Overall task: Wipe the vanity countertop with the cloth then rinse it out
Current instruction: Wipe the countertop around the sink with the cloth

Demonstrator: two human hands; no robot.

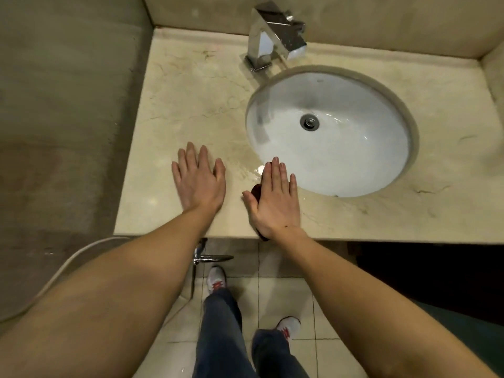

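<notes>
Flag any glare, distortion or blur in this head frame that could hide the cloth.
Head view: fisheye bows the countertop edges; wet glare on the stone beside the right hand; bright highlight on the faucet; cloth mostly hidden under that flat hand, only dark red slivers show; overall dim, warm, slightly soft.

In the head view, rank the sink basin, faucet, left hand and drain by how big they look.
Largest: sink basin.
Then faucet and left hand, about alike; the hand is nearer, so unranked.
Smallest: drain.
</notes>
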